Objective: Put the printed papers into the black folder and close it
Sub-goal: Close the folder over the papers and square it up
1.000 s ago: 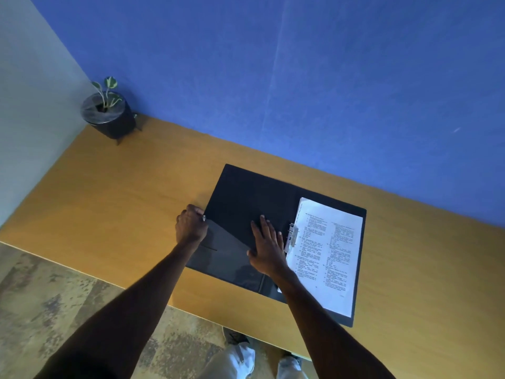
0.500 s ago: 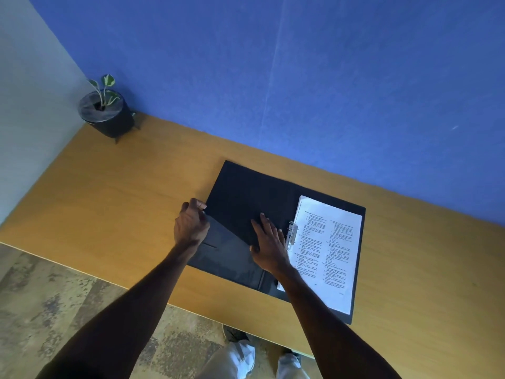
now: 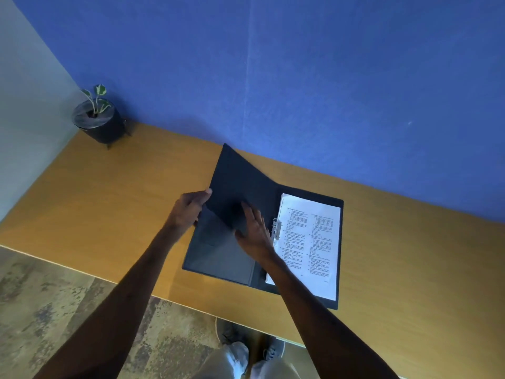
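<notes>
The black folder (image 3: 235, 173) lies open on the wooden desk (image 3: 123, 203). Its left cover is raised off the desk and tilted toward the right half. My left hand (image 3: 188, 209) grips the outer edge of that cover. My right hand (image 3: 255, 231) rests flat, fingers spread, on the inside of the cover next to the spine. The printed papers (image 3: 308, 242) lie on the folder's right half, held by a metal clip (image 3: 277, 228) at their left edge. A grey inner pocket (image 3: 218, 253) shows on the lower part of the left cover.
A small potted plant (image 3: 98, 119) in a black pot stands at the desk's far left corner. A blue wall (image 3: 300, 77) rises right behind the desk. The desk's near edge runs just below the folder, with my shoes (image 3: 235, 343) on the floor beneath.
The left cover lay flat on the desk before; my left hand has now lifted it by its outer edge so it tilts toward the papers. My right hand stays near the spine.
</notes>
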`<state>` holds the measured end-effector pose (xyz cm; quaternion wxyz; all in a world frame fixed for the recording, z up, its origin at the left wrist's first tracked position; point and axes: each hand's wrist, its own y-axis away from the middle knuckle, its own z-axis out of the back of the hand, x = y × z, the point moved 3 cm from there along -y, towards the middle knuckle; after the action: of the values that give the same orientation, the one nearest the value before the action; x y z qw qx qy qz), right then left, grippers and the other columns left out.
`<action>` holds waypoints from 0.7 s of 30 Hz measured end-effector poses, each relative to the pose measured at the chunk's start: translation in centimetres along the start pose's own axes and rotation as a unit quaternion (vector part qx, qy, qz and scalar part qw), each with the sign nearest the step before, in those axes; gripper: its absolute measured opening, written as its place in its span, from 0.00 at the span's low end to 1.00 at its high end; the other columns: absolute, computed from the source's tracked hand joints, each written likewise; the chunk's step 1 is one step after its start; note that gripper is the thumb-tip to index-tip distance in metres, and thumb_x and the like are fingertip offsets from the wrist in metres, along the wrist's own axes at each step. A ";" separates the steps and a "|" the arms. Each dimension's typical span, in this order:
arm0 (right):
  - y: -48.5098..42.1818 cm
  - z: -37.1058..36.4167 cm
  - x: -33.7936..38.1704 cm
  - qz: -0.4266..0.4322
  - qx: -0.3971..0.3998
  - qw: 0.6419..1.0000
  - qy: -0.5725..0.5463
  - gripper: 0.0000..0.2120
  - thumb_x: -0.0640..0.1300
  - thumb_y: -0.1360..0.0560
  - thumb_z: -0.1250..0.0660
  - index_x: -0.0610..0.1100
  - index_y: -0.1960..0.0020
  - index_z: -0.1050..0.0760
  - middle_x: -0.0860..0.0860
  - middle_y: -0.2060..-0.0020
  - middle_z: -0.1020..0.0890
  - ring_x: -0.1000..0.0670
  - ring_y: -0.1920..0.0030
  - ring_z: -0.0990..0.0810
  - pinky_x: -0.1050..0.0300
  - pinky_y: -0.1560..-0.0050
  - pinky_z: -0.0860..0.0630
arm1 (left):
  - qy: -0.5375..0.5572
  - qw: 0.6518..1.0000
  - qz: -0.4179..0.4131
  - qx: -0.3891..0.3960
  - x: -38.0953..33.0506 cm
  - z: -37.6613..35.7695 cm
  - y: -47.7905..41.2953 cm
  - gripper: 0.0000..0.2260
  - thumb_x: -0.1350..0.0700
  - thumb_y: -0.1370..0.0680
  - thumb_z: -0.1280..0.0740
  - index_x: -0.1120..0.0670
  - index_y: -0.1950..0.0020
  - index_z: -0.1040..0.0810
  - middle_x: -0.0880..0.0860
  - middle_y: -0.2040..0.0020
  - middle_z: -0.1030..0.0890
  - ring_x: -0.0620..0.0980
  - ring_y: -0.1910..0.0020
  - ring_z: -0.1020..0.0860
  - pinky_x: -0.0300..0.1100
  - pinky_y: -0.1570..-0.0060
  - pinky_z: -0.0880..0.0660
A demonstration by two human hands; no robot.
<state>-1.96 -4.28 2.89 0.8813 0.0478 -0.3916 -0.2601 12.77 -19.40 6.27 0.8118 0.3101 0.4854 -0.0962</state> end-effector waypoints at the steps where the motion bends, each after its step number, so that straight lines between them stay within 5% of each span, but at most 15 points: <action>1: 0.1 1.0 0.5 0.004 -0.023 0.999 -0.030 0.37 0.43 0.19 0.28 0.46 0.14 0.39 0.46 0.18 0.32 0.43 0.19 0.29 0.41 0.26 0.23 | 0.028 0.999 -0.005 0.020 -1.0 -0.5 0.7 0.27 0.39 0.12 0.38 0.60 0.47 0.12 0.57 0.55 0.14 0.53 0.58 0.17 0.46 0.57 0.23; 3: 0.7 3.1 1.2 -0.004 -0.063 0.994 -0.088 0.28 0.46 0.19 0.28 0.48 0.20 0.31 0.49 0.28 0.22 0.46 0.28 0.20 0.42 0.34 0.18 | 0.053 0.998 -0.026 0.037 -2.8 -1.9 2.1 0.26 0.38 0.11 0.41 0.55 0.41 0.10 0.51 0.54 0.09 0.49 0.60 0.12 0.42 0.65 0.20; 7: 2.8 6.9 0.2 -0.048 -0.110 0.964 -0.237 0.13 0.52 0.16 0.32 0.51 0.33 0.21 0.52 0.40 0.13 0.49 0.39 0.14 0.40 0.38 0.15 | 0.067 0.994 -0.066 0.061 -4.4 -7.0 4.1 0.23 0.40 0.11 0.40 0.52 0.37 0.11 0.53 0.46 0.08 0.47 0.56 0.10 0.39 0.63 0.15; 11: 5.3 10.0 -2.5 -0.096 -0.138 0.925 -0.341 0.20 0.65 0.17 0.36 0.49 0.45 0.19 0.42 0.51 0.13 0.37 0.50 0.11 0.33 0.50 0.15 | 0.016 0.988 -0.115 0.099 -4.6 -12.9 5.7 0.17 0.40 0.11 0.39 0.42 0.28 0.17 0.45 0.37 0.11 0.44 0.40 0.11 0.54 0.43 0.12; 13: 6.3 11.4 -4.2 -0.109 -0.155 0.913 -0.360 0.20 0.66 0.19 0.34 0.49 0.47 0.18 0.46 0.54 0.12 0.39 0.53 0.10 0.35 0.55 0.12 | -0.040 0.980 -0.159 0.117 -4.4 -15.4 6.4 0.17 0.40 0.11 0.39 0.36 0.24 0.22 0.42 0.32 0.13 0.40 0.35 0.14 0.51 0.38 0.15; 16: 7.6 13.4 -7.1 -0.126 -0.194 0.920 -0.315 0.15 0.61 0.20 0.29 0.50 0.47 0.17 0.54 0.54 0.11 0.50 0.51 0.10 0.43 0.52 0.10 | -0.133 0.961 -0.204 0.131 -4.0 -18.4 7.1 0.18 0.37 0.12 0.40 0.30 0.22 0.29 0.45 0.25 0.19 0.47 0.28 0.19 0.50 0.32 0.19; 21: 9.2 15.1 -12.4 -0.169 -0.210 0.937 -0.222 0.11 0.46 0.17 0.29 0.43 0.38 0.17 0.50 0.45 0.12 0.50 0.44 0.12 0.47 0.39 0.13 | -0.298 0.914 -0.216 0.167 -2.7 -22.6 7.3 0.28 0.39 0.10 0.46 0.42 0.10 0.46 0.48 0.09 0.44 0.54 0.11 0.40 0.57 0.16 0.35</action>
<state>-15.81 11.63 7.74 0.7048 -0.1323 -0.5000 -0.4855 -1.77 -0.56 3.96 0.8146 0.2853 0.2527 -0.4373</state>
